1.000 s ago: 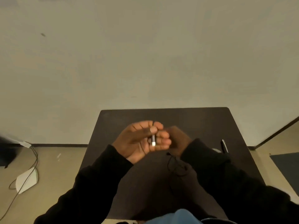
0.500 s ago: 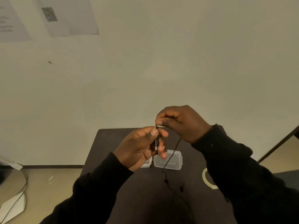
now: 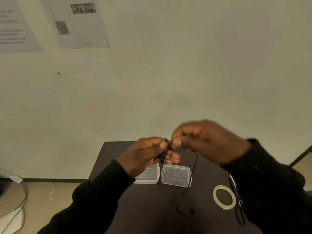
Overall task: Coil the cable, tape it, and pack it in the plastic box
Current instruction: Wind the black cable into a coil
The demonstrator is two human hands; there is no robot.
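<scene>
A thin black cable (image 3: 192,173) hangs from my hands down to the dark table (image 3: 111,149), its loose end lying near the front. My left hand (image 3: 145,154) pinches a small bundle of cable loops between thumb and fingers. My right hand (image 3: 206,141), slightly blurred, grips the cable right beside that bundle. Below the hands lies a clear plastic box (image 3: 176,175), with a second clear piece (image 3: 148,176) next to it on the left. A roll of clear tape (image 3: 224,197) lies flat at the right.
Black scissors (image 3: 237,201) lie just right of the tape roll. Papers (image 3: 74,22) hang on the pale wall behind the table. A white device with cables (image 3: 13,218) sits on the floor at the left.
The view has tilted up, showing more wall. Both hands have risen above the table, the right hand lifting the cable and coming back against the left hand's loops.
</scene>
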